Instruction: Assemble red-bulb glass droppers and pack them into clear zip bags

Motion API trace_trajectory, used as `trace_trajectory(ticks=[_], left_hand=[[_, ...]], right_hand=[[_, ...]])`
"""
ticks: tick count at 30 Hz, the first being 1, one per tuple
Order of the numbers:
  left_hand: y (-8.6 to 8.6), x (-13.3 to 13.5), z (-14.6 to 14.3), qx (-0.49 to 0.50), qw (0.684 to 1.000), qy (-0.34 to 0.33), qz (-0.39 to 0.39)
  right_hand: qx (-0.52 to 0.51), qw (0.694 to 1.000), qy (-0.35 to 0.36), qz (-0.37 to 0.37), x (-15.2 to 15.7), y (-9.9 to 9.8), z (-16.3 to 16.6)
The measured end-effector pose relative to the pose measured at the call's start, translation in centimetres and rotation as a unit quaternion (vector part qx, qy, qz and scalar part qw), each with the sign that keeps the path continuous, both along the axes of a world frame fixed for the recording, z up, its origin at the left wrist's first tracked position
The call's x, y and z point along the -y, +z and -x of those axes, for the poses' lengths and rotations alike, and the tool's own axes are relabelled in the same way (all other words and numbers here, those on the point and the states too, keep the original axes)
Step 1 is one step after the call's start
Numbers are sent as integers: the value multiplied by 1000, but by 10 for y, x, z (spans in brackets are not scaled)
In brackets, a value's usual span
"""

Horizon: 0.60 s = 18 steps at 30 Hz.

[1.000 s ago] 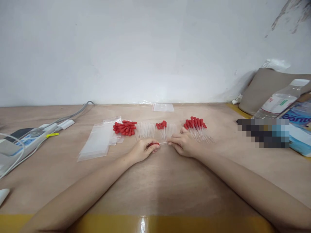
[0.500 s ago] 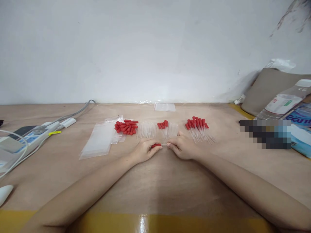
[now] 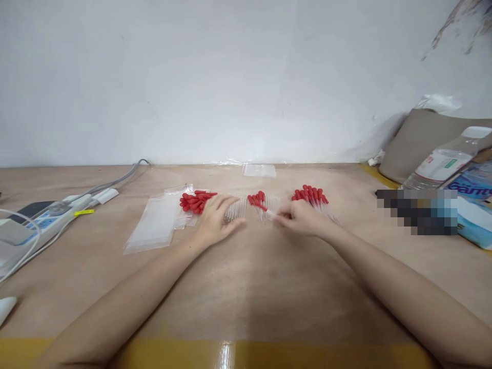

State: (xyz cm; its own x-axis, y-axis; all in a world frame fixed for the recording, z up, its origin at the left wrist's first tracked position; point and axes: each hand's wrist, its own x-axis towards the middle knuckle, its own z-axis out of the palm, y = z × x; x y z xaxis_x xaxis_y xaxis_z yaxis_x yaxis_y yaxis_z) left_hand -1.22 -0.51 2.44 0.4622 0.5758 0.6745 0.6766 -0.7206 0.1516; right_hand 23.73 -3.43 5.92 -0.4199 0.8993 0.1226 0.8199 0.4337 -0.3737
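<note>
My left hand (image 3: 214,221) reaches forward with fingers stretched out, its tips near the loose red rubber bulbs (image 3: 196,201) and over the row of clear glass tubes (image 3: 235,207). My right hand (image 3: 302,218) pinches a thin clear dropper with a red bulb (image 3: 264,208) and holds it over the small group of finished droppers (image 3: 257,199). A bigger heap of red-capped droppers (image 3: 311,197) lies just beyond the right hand.
A stack of clear zip bags (image 3: 154,225) lies left of the bulbs, another bag (image 3: 259,170) by the wall. A power strip with cables (image 3: 46,218) sits at the left. A water bottle (image 3: 442,161), a brown bag (image 3: 418,138) and packets crowd the right.
Both hands held one dropper between them near the table's middle. The left hand has let go and reached forward toward the bulbs; the right hand has carried the dropper forward to the small group.
</note>
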Motion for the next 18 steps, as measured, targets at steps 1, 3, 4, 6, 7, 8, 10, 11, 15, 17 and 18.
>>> trace_trajectory(ticks=[1, 3, 4, 6, 7, 8, 10, 11, 15, 17, 18], left_hand=[[2, -5, 5, 4, 999, 53, 0], [7, -14, 16, -8, 989, 149, 19], [10, -18, 21, -20, 981, 190, 34], [16, -24, 30, -45, 965, 249, 63], [18, -25, 33, -56, 959, 267, 75], [20, -26, 36, -67, 954, 278, 85], [20, -28, 40, -89, 948, 289, 100], [20, -28, 41, -99, 946, 291, 104], [16, -30, 42, -128, 943, 293, 96], [16, -30, 41, -138, 941, 295, 95], [16, -29, 40, -142, 940, 296, 97]], right_hand=[[6, 998, -65, -20, -5, 0, -6], [31, 981, -180, -60, -15, -5, -16], [52, 972, -219, -73, -19, -8, -20], [96, 958, -259, -78, -26, -15, -24], [117, 954, -265, -73, -28, -19, -25], [134, 952, -266, -67, -30, -22, -25], [159, 949, -267, -49, -31, -26, -23], [166, 948, -267, -41, -31, -26, -22], [167, 950, -256, -61, -29, -26, -17], [151, 954, -250, -70, -29, -25, -12], [140, 957, -247, -65, -29, -24, -9]])
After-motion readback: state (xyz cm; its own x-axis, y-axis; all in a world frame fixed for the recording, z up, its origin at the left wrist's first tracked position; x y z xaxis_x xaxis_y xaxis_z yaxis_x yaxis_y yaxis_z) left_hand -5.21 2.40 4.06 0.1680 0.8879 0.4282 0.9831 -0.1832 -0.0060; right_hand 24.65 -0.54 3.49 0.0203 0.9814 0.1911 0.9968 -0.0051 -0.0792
